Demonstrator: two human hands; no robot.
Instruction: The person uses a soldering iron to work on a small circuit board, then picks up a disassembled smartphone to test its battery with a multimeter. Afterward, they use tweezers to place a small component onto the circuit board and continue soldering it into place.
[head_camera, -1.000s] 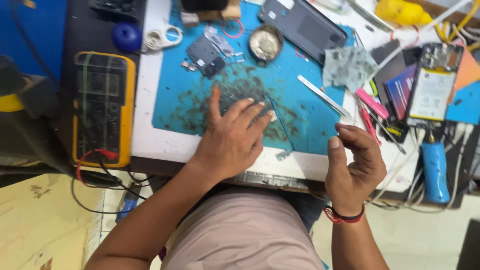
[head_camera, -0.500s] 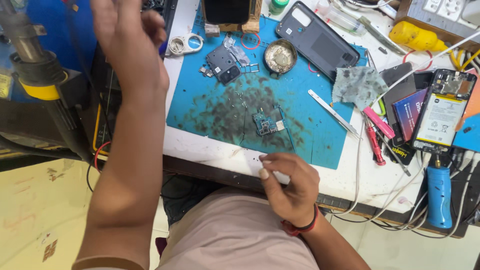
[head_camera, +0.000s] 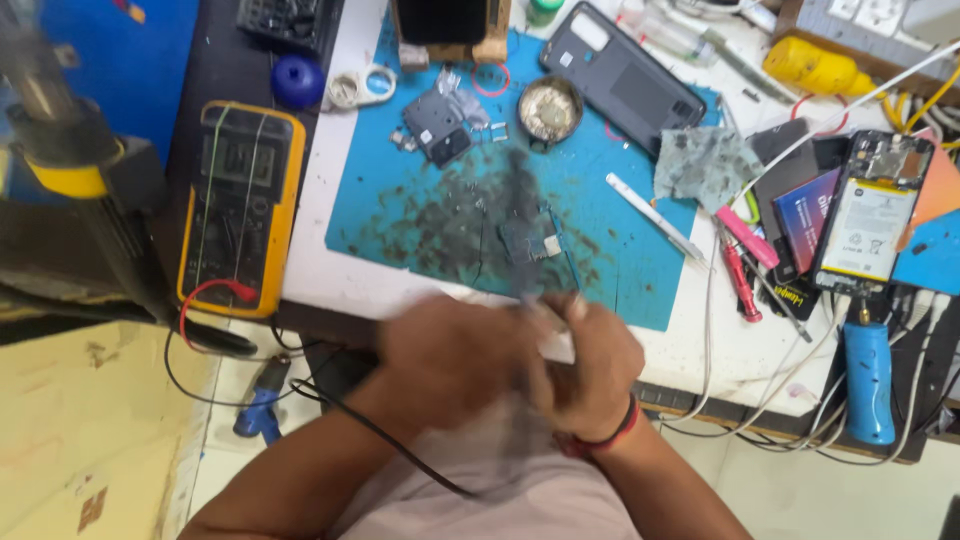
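My two hands meet at the near edge of the table, both blurred by motion. My left hand (head_camera: 450, 360) is closed on a dark, thin corded tool (head_camera: 522, 300). Its blurred tip points up toward a small circuit board (head_camera: 528, 243) on the stained blue mat (head_camera: 610, 270), and its black cable (head_camera: 400, 450) trails down across my lap. My right hand (head_camera: 597, 365), with a red band at the wrist, touches the left one and pinches a small pale tool (head_camera: 556, 345).
A yellow multimeter (head_camera: 235, 205) lies left of the mat. On the mat are a dark phone back cover (head_camera: 620, 75), a round tin (head_camera: 550, 108), a metal shield piece (head_camera: 440, 125), a grey cloth (head_camera: 705, 160) and a white spudger (head_camera: 655, 215). An opened phone (head_camera: 870, 215), a red screwdriver (head_camera: 738, 270) and a blue tool (head_camera: 868, 375) crowd the right.
My left hand left the board, reached up to the far left, and has come back to the table edge holding a corded tool. My right hand shifted left to meet it.
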